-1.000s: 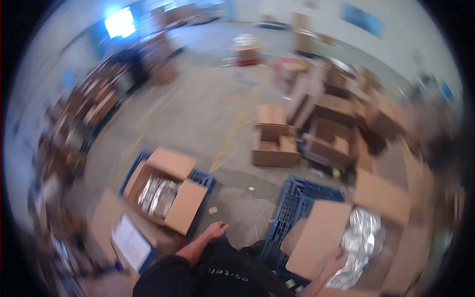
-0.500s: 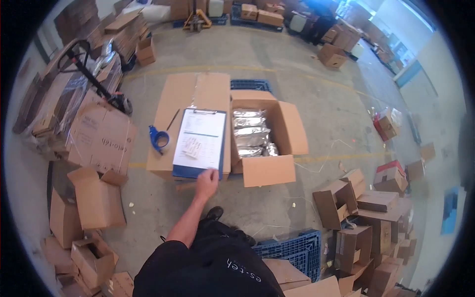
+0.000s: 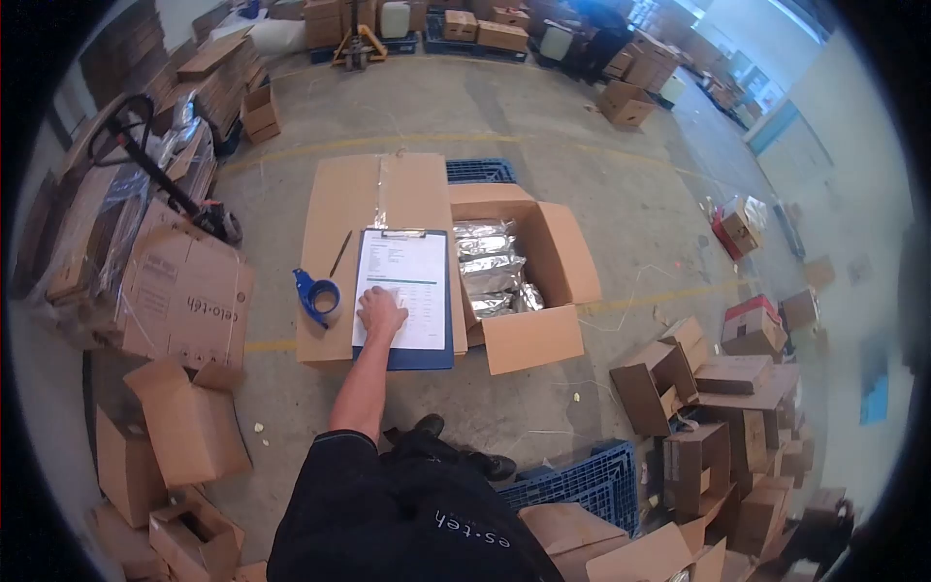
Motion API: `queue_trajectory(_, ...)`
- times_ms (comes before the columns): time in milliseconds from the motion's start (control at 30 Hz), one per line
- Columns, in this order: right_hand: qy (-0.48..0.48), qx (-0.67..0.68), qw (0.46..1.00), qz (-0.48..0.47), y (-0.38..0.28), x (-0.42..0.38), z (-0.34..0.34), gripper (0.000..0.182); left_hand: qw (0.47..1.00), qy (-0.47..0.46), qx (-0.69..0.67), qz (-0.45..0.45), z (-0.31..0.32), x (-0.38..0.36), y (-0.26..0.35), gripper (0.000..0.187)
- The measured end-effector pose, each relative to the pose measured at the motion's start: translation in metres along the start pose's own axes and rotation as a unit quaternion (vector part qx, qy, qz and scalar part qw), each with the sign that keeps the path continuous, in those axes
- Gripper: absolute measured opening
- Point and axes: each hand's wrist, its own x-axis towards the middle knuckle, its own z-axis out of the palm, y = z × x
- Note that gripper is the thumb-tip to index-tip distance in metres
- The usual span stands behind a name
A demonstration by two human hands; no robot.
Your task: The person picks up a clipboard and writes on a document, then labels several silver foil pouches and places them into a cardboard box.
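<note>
My left hand lies over the printed sheet on a blue clipboard, fingers spread and slightly bent. Beneath it is a small white slip, almost wholly covered; no grip on it can be made out. The clipboard rests on a large closed cardboard box. Left of it are a dark pen and a blue tape dispenser. An open carton with several silvery foil packs stands to the right. My right hand is out of view.
Blue plastic pallets are near my feet and behind the boxes. A pallet jack and stacked flat cardboard stand left. Several discarded cartons pile up at right, with another open carton at lower left.
My left hand has moved from the clipboard's lower edge up onto the sheet, covering the small slip. The view has shifted slightly.
</note>
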Motion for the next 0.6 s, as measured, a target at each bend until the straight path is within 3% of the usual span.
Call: queue_trajectory(600, -0.049, 0.027, 0.998, 0.003, 0.013, 0.005, 0.023, 0.037, 0.998, 0.051, 0.007, -0.042, 0.019, -0.015, 0.013, 0.064)
